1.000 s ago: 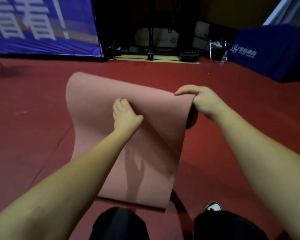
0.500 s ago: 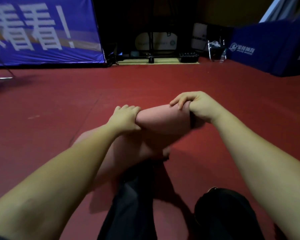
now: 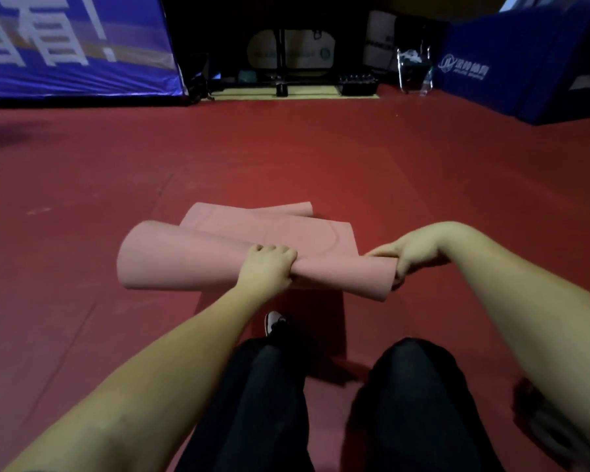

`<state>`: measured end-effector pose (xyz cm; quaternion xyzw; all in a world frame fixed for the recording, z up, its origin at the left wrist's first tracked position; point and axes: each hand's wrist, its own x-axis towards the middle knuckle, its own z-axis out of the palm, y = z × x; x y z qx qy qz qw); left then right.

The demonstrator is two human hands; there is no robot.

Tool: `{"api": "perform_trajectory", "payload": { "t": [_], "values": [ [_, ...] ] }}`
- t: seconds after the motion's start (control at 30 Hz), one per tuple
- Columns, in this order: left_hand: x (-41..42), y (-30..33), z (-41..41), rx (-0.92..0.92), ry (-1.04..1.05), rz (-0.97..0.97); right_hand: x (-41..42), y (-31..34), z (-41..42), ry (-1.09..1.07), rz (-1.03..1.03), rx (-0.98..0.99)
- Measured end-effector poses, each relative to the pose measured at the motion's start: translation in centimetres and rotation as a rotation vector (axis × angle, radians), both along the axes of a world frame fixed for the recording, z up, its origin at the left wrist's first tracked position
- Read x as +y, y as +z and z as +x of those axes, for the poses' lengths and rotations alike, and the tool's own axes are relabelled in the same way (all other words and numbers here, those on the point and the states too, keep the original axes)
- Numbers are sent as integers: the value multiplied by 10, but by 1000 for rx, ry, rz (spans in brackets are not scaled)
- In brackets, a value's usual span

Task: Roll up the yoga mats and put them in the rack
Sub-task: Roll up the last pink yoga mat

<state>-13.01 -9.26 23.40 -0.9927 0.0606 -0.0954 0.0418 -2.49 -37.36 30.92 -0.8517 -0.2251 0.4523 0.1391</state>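
A pink yoga mat lies loosely rolled across the red floor in front of my knees. Its roll flares wide at the left end, and a flat tail spreads out behind it. My left hand is clenched around the middle of the roll. My right hand pinches the roll's right end, thumb on top and fingers under. No rack can be made out in this view.
Red floor stretches ahead. A blue banner stands at the back left and blue padded blocks at the back right. Dark equipment and a stand fill the gap between them. My dark-trousered legs and a shoe are below.
The mat was held up and spread a second ago; both hands then gathered it into a roll and brought it down to the floor, where a tail has spread out behind.
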Motion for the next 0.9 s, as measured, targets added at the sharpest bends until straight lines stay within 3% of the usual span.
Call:
{"api": "perform_trajectory", "payload": {
  "t": [0.07, 0.13, 0.2, 0.3, 0.37, 0.47, 0.53, 0.67, 0.77, 0.83, 0.9],
  "values": [
    [-4, -16, -7, -2, -27, -29, -13, -2, 4, -241, 241, 299],
    [-8, -26, -11, 47, -75, -14, -24, 0, 12, -396, 381, 432],
    [-11, -41, -13, 19, -146, 14, -20, -3, 17, -432, 267, 345],
    [-25, -55, -17, -46, -262, 18, 9, -29, 22, -315, -136, 97],
    [-33, -59, -16, -64, -287, 6, 26, -61, 32, -236, -305, 117],
    [-33, -65, -17, -86, -299, -10, 36, -123, 58, -186, -355, 178],
    [-30, -68, -20, -68, -260, -32, 43, -125, 47, -179, -329, 165],
    [-25, -69, -22, 78, -206, -44, 63, -69, 20, -6, -189, -234],
    [-7, -50, -16, 233, -127, -352, 65, -36, 20, 68, 1, -644],
    [13, -30, -6, 142, -9, -499, 65, -17, 17, 148, 51, -948],
    [34, -6, 5, -4, 80, -509, 65, -1, 11, 240, 45, -1204]
  ]
}}
